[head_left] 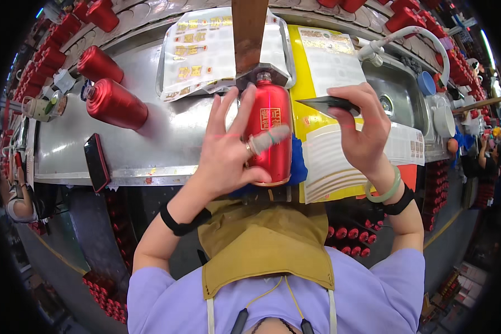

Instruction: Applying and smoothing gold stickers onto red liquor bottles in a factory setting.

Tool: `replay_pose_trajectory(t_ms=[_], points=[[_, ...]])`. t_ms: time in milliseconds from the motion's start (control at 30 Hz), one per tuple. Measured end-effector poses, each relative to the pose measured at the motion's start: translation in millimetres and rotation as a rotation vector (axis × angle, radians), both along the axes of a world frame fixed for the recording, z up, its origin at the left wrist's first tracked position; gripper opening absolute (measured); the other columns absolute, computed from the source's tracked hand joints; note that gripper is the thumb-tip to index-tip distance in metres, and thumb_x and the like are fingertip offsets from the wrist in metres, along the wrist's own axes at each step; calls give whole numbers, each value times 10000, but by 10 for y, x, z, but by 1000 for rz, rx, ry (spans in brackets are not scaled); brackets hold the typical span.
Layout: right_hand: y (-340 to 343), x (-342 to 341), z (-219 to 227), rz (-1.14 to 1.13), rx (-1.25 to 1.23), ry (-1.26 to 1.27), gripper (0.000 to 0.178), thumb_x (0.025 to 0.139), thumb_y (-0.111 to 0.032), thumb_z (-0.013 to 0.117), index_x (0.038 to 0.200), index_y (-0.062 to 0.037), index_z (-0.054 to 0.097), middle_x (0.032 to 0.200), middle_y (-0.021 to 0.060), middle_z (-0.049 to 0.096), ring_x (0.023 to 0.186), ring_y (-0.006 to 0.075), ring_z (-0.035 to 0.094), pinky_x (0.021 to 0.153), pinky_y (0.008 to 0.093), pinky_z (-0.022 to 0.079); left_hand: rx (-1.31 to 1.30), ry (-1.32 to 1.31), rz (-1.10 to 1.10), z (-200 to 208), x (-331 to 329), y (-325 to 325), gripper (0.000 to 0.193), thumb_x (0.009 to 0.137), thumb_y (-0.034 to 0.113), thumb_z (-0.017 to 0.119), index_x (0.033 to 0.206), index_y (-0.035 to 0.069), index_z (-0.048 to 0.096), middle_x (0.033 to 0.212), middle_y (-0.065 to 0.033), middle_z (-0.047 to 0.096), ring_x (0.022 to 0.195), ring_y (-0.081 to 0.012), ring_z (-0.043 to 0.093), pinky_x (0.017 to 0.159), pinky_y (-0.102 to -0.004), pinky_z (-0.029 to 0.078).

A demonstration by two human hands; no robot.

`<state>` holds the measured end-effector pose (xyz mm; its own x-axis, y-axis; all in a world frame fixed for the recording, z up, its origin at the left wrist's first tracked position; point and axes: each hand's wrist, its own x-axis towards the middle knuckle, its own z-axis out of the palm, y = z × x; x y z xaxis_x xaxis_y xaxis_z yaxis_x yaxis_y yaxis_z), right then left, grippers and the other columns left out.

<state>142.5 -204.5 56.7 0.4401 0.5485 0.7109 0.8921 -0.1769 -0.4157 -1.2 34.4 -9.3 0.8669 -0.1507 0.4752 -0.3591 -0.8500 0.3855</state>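
Observation:
A shiny red bottle (273, 146) lies on the counter's near edge with its neck pointing away, and small gold character labels show on its upper face. My left hand (228, 146) rests over its left side with fingers spread. The thumb lies near the bottle's base, and the index finger, wrapped in a grey covering, reaches across the body. To the right, my right hand (367, 125) pinches a black pointed tool (323, 104), whose tip points left toward the bottle; its exact kind is not clear. Under the bottle a blue cloth (299, 161) peeks out.
Two red bottles (117, 104) lie at the left, near a phone (97, 162) on the counter edge. Behind is a tray (160, 83) with a sheet of gold labels (197, 47). White label sheets (331, 161) cover a yellow board (298, 67). A sink (401, 83) stands at right.

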Motion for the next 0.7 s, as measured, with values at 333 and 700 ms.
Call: replay_pose_trajectory(t_ms=[333, 700], points=[[684, -333, -20, 377, -482, -199, 115, 826, -157, 697, 938, -137, 689, 926, 23, 687, 893, 258, 675, 754, 370, 555, -432, -31, 407, -173, -352, 241, 1045, 1027, 837, 217, 1532, -9, 565, 1620, -285, 459, 1484, -445, 449, 1243, -526, 322], [351, -240, -101, 485, -203, -322, 207, 834, -181, 710, 1040, -168, 726, 999, -21, 719, 943, 172, 687, 784, 373, 564, -1337, 520, 158, -37, -164, 12, 1148, 995, 885, 134, 1585, -41, 470, 1503, -206, 600, 1365, -280, 593, 1179, -431, 433]])
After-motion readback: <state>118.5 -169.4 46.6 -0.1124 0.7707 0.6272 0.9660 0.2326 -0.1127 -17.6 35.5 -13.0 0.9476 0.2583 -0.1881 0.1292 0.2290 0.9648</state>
